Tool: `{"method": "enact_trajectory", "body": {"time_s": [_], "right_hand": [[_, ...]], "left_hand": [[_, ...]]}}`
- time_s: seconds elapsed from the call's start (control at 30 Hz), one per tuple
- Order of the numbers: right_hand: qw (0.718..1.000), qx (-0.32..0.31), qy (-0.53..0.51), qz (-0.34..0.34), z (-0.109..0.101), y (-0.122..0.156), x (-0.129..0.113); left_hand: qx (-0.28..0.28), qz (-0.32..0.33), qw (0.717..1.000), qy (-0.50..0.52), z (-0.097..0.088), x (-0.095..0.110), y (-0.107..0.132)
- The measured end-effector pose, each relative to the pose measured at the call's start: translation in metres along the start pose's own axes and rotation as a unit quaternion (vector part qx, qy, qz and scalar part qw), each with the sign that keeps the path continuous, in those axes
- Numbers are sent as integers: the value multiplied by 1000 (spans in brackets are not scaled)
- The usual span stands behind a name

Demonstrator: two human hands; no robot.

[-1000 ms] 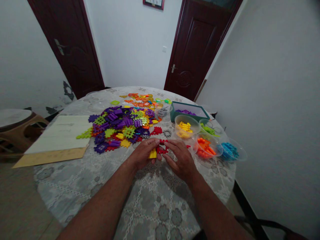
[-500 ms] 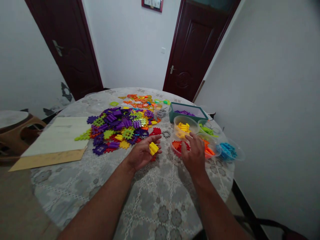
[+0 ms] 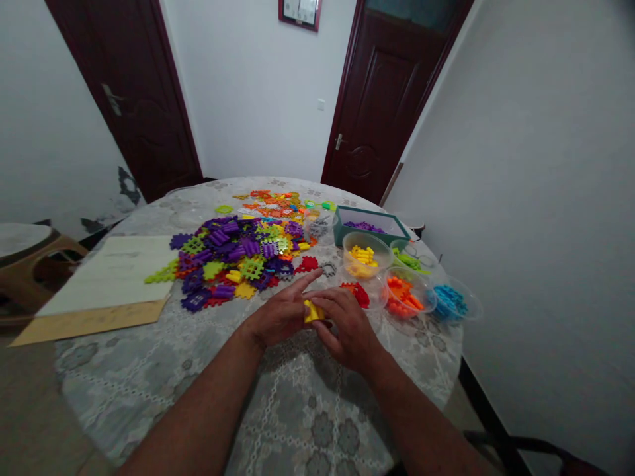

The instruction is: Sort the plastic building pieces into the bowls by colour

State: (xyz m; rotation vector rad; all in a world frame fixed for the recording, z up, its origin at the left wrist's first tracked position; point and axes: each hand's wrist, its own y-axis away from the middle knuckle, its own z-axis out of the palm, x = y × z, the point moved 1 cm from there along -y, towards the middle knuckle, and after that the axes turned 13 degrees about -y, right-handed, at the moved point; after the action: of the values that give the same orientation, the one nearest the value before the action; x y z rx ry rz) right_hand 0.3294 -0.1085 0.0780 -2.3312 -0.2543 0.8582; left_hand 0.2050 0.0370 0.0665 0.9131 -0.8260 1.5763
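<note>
Looks like you're partway, tubs (image 3: 385, 254) on the right hold sorted colours, a huge mixed pile (image 3: 238, 250) waits left, and your left hand (image 3: 278, 318) and right hand (image 3: 350, 330) both pinch a yellow piece (image 3: 313, 312) near centre.

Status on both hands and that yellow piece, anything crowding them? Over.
Right hand pinching yellow piece, left hand against it, left grip unclear. Piece partly hidden between hands. Red pieces close beyond right hand; mixed pile ahead of left.
</note>
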Motion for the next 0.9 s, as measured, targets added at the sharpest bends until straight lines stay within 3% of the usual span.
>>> {"method": "enact_trajectory", "body": {"time_s": [0.13,0.23,0.37,0.47,0.57,0.63,0.77,0.9], "right_hand": [[999,33,10,-11,-8,1,1],[995,77,64,0,-27,-4,8],[974,137,176,32,-70,-22,39],[950,171,252,68,-99,-39,71],[926,218,294,95,-112,-49,84],[926,243,278,84,-106,-50,75],[959,223,172,33,-66,-41,29],[979,187,83,1,-20,-22,-3]], "left_hand": [[12,-9,999,-33,1,5,-1],[111,19,990,-82,-4,9,-5],[295,74,936,-174,-20,13,-10],[352,98,881,-300,-32,15,-10],[303,92,815,-486,-37,16,-5],[240,83,767,-589,-36,13,1],[133,41,678,-722,-30,5,10],[105,-19,617,-779,-28,0,10]]}}
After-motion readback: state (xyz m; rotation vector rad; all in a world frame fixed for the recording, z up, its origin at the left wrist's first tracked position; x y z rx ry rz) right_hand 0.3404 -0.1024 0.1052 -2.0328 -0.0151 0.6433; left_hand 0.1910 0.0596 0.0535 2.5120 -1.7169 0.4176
